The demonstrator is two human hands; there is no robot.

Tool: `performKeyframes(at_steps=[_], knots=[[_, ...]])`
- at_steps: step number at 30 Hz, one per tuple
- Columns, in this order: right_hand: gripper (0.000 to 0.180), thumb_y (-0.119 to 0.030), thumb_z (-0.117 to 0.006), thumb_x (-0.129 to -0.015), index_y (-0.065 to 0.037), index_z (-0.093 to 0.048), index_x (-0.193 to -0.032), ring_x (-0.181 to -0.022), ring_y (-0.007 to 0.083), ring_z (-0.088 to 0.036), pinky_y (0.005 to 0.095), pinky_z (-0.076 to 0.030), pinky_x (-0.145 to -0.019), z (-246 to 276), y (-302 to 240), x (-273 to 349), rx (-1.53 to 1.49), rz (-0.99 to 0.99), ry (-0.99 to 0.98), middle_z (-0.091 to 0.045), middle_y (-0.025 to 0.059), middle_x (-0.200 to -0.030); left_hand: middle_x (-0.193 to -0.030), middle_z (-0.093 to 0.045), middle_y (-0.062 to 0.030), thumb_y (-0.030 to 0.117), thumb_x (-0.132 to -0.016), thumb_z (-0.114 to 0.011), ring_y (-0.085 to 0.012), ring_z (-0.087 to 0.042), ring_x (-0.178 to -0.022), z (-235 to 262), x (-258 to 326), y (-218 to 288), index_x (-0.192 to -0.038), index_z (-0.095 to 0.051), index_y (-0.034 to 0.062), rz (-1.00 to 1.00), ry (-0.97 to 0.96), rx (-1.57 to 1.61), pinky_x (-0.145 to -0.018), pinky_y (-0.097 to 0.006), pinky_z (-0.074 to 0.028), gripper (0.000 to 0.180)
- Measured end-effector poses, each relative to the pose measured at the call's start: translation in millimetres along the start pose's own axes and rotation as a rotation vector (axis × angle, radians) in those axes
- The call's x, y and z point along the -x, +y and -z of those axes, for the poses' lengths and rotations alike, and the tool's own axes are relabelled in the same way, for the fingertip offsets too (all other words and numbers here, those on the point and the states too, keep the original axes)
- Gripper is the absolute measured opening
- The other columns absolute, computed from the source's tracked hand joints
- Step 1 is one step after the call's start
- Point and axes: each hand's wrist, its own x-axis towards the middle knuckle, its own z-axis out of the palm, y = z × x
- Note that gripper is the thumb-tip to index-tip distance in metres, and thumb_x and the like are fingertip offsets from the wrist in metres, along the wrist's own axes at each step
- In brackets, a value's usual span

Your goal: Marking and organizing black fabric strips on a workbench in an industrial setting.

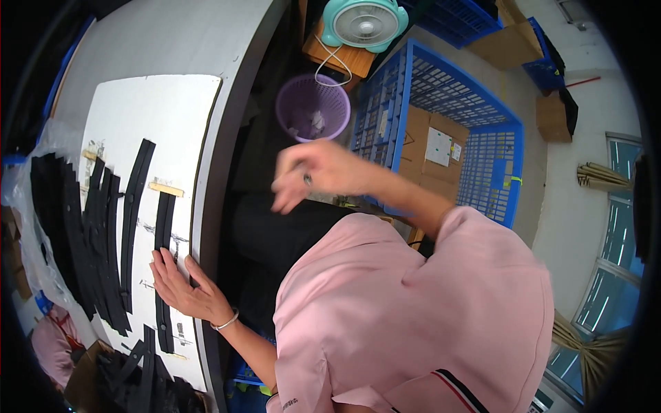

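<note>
My left hand (182, 286), with a thin bracelet at the wrist, lies flat with fingers spread on a short black strip (164, 227). The strip rests on a white sheet (158, 117) near the grey table's edge (237, 103). A longer curved black strip (134, 199) lies just left of it, and several more black strips (89, 234) are stacked beyond. My right hand (313, 175) hovers blurred in the air off the table, above my dark lap, fingers hanging loosely with a ring on one. Nothing shows in it. My pink sleeve (475, 241) leads to it.
A clear plastic bag (31, 206) holds black strips at the far left. More black pieces (144, 375) are heaped at the table's near end. A purple mesh bin (313, 107), a teal fan (363, 24) and a blue crate (441, 103) holding cardboard boxes stand on the floor.
</note>
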Motion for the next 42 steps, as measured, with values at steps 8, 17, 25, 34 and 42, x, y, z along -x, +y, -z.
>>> performKeyframes(at_steps=[8, 17, 25, 34, 42], knots=[[0.019, -0.015, -0.059, -0.103, 0.002, -0.063, -0.111, -0.086, 0.0222, -0.073, 0.0310, -0.060, -0.069, -235.6, -71.7, -70.8, -0.770, 0.416, -0.878, -0.072, 0.0173, -0.103, -0.149, -0.057, -0.0123, 0.027, -0.104, -0.060, -0.0337, -0.049, -0.141, 5.7, 1.8, -3.7, -0.144, -0.059, 0.0110, 0.042, -0.133, 0.033, -0.118, -0.050, -0.032, 0.043], [0.024, -0.016, -0.062, -0.103, 0.004, -0.065, -0.117, -0.082, 0.0162, -0.071, 0.0249, -0.058, -0.064, -247.4, -73.2, -59.1, -1.171, 0.268, -0.989, -0.072, 0.0146, -0.102, -0.145, -0.060, -0.0114, 0.024, -0.104, -0.061, -0.0323, -0.052, -0.138, 6.4, -3.6, 6.6, -0.140, -0.062, 0.0069, 0.051, -0.098, 0.025, -0.117, -0.047, -0.034, 0.040], [0.028, -0.018, -0.061, -0.102, 0.001, -0.057, -0.122, -0.081, 0.0244, -0.073, 0.0329, -0.059, -0.068, -225.4, -72.0, -59.5, -0.919, -0.032, -0.909, -0.073, 0.0183, -0.099, -0.148, -0.057, -0.0105, 0.025, -0.100, -0.063, -0.0331, -0.049, -0.139, 1.2, -3.2, -0.4, -0.143, -0.059, 0.0093, 0.016, -0.091, 0.000, -0.116, -0.050, -0.032, 0.045], [0.058, -0.043, -0.046, -0.109, 0.004, -0.043, -0.143, -0.069, 0.0161, -0.063, 0.0274, -0.052, -0.070, -110.1, -20.0, -141.4, 0.059, 0.142, -0.024, -0.070, 0.0149, -0.086, -0.145, -0.059, -0.0069, 0.025, -0.092, -0.071, -0.0298, -0.049, -0.139, 13.6, -2.9, 13.7, -0.137, -0.063, 0.0106, 0.255, -0.092, 0.114, -0.119, -0.049, -0.030, 0.048], [0.024, -0.018, -0.063, -0.102, 0.001, -0.075, -0.094, -0.068, 0.0053, -0.055, 0.0199, -0.042, -0.060, -133.5, 11.8, -175.6, 0.532, 0.171, -0.061, -0.070, 0.0039, -0.084, -0.143, -0.060, -0.0054, 0.026, -0.091, -0.073, -0.0284, -0.051, -0.137, 14.8, -4.3, 13.1, -0.136, -0.064, 0.0112, 0.239, -0.064, 0.146, -0.117, -0.048, -0.032, 0.048]])
